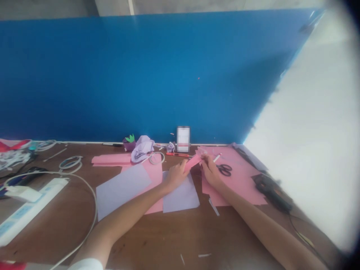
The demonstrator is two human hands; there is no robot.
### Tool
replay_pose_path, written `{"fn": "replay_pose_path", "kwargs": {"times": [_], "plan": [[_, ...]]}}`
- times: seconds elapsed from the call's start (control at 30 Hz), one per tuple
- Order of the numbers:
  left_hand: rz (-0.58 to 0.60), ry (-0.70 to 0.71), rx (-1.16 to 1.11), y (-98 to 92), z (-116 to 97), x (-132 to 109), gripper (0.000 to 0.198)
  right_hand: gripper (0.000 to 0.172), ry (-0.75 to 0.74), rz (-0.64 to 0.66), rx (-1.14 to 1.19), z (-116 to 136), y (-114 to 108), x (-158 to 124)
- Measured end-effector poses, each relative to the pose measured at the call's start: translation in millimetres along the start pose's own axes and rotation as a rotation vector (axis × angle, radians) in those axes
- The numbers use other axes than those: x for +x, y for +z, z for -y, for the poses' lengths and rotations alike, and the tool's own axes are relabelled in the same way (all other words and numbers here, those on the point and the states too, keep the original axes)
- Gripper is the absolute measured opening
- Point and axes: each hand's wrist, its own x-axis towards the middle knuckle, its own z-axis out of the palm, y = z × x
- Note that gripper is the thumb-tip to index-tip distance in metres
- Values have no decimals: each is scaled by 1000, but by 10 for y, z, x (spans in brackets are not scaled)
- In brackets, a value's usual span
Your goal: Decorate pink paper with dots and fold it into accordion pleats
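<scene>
A folded strip of pink paper [193, 161] is held between my two hands above the table. My left hand [176, 176] is closed around its near end. At the far end, the fingers of my right hand [209, 168] pinch the paper. Black-handled scissors [225, 170] lie just right of my right hand, on a large pink sheet [239, 183]. Beneath my left hand is a pale lilac sheet [181, 195]. Another lilac sheet [120, 189] lies to the left, partly over pink paper [154, 204].
Crumpled lilac paper [143, 148] and a small purple pot-like piece with green [129, 142] stand by the blue partition [168, 75]. A power strip [33, 210] and looping cable [94, 195] lie left. A dark corded tool [272, 193] rests at right, and an orange cutter [177, 154] behind my hands.
</scene>
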Motion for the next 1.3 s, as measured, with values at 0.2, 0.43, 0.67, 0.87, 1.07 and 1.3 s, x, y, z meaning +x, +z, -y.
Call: {"fn": "replay_pose_path", "kwargs": {"times": [0.2, 0.43, 0.67, 0.87, 1.07, 1.3], "plan": [[20, 18, -46, -31, -1, -7, 33, 27, -171, 93, -168, 26, 8, -28], [42, 62, -50, -61, -32, -28, 41, 26, -63, 41, -114, 14, 18, 45], [17, 49, -17, -57, -26, -33, 47, 23, -114, 98, -82, 164, -67, 229], [49, 67, -15, -86, -26, -48, 51, 21, -29, 86, 26, 150, -53, 266], [78, 74, -45, -84, -13, -40, 53, 34, 31, 75, 155, 117, -33, 286], [69, 87, -83, -57, 2, -42, 49, 29, 56, 128, 143, 267, -40, 273]]}}
